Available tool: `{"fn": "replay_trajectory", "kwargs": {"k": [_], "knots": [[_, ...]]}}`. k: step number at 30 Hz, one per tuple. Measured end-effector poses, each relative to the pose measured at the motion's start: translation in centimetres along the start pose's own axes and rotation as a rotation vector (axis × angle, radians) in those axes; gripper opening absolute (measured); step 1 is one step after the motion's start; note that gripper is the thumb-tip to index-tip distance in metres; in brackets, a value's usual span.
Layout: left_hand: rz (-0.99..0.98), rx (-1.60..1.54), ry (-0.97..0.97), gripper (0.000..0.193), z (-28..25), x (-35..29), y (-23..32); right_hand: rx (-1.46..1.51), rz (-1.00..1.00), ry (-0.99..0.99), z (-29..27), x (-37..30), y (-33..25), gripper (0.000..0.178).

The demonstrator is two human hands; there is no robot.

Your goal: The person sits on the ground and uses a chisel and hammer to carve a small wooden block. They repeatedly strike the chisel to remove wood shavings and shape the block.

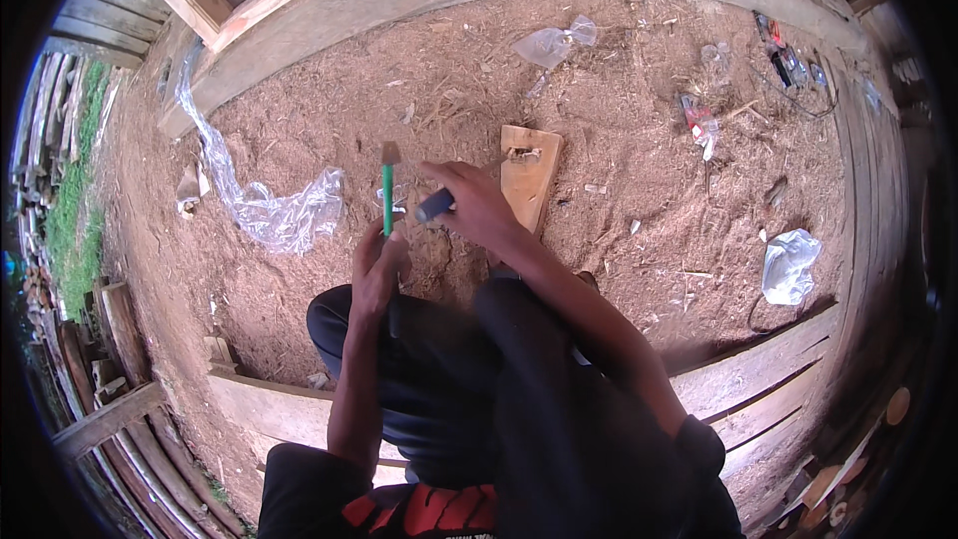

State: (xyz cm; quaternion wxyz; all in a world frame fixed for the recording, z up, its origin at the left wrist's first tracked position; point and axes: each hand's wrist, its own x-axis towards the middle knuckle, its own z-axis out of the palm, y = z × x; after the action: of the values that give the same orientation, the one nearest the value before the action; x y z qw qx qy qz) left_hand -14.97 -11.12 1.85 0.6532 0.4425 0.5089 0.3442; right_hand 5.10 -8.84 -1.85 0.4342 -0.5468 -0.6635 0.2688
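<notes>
My left hand is closed round a hammer with a green shaft and a small brown head, held head away from me. My right hand grips what looks like a chisel; its thick dark handle sticks out to the left, and its blade is mostly hidden by the hand. Just beyond the right hand lies a short wooden board with a rough hole cut near its far end. The board's near end is partly hidden by my right arm.
Sawdust and shavings cover the ground. Clear plastic sheeting lies at left, a plastic bag at the far middle, a whitish bag at right. A cable lies far right. Wooden beams border the area.
</notes>
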Motion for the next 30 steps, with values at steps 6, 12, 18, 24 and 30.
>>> {"fn": "replay_trajectory", "kwargs": {"k": [6, 12, 18, 24, 30], "knots": [[0.045, -0.051, 0.089, 0.041, -1.0, -2.1, 0.2, -0.059, -0.029, 0.120, 0.6, 1.7, 0.6, 0.023], [0.039, 0.023, 0.072, 0.042, -1.0, -3.3, 1.3, -0.016, -0.128, 0.168, 0.7, 1.8, 0.6, 0.014], [0.031, -0.014, 0.092, 0.037, 0.2, -4.0, 1.3, 0.023, -0.147, 0.252, 0.5, 2.1, 1.0, 0.015], [0.023, -0.030, 0.078, 0.036, -0.1, -4.6, 1.1, 0.029, -0.098, 0.242, 0.1, 1.6, 1.3, 0.017], [0.015, -0.066, 0.082, 0.038, -0.4, -5.0, 1.0, -0.037, -0.085, 0.140, 0.8, 1.6, 2.1, 0.009]]}}
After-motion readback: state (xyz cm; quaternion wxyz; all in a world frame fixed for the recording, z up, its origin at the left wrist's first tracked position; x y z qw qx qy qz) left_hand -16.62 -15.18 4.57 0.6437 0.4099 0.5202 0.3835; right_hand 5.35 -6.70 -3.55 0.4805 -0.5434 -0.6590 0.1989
